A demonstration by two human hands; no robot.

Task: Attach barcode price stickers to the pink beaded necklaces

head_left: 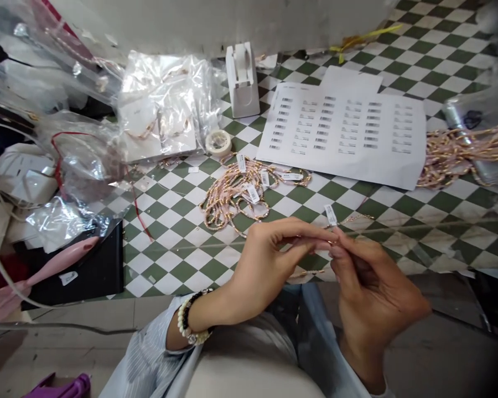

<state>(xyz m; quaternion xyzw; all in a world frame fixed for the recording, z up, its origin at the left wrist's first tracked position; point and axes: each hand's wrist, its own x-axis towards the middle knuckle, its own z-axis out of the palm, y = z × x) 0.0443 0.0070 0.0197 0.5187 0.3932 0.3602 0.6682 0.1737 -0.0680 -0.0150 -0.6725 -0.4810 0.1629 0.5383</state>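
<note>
My left hand (269, 265) and my right hand (369, 287) meet at the fingertips over the table's front edge. Both pinch a thin beaded strand; its beaded end (313, 272) hangs below the fingers, and a thin chain end (359, 217) lies beyond them. A small white tag (330, 214) stands up just past my fingertips. The exact spot of the pinch is partly hidden by the fingers. Beyond my left hand lies a pile of pink and gold beaded strands (228, 193) with several white tags.
A sheet of barcode labels (344, 127) lies behind my hands, with more beaded strands (460, 155) at its right. Farther back are a tape dispenser (243, 83), a tape roll (218, 143) and plastic-bagged cards (161, 110). At left, a pink wrapped item (62, 260) rests over a black panel (108, 265).
</note>
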